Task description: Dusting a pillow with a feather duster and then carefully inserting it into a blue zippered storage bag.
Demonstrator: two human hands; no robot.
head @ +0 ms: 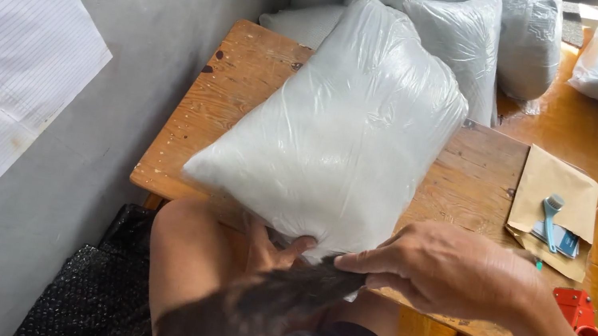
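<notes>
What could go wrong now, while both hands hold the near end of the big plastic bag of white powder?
1. The bag hangs past the wooden table's edge; it may slide off.
2. The left hand and right hand pinch only thin plastic, which might tear and spill.
3. The bag could sweep the brown envelope aside.

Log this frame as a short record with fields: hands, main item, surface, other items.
left hand: grips the bag's near bottom edge from below
right hand: fingers pinch the same edge
bag: clear plastic, filled white, lying tilted on the table
table: worn wood, beside a grey wall
other: more filled bags behind; brown envelope with a small blue tool; red tape dispenser
</notes>
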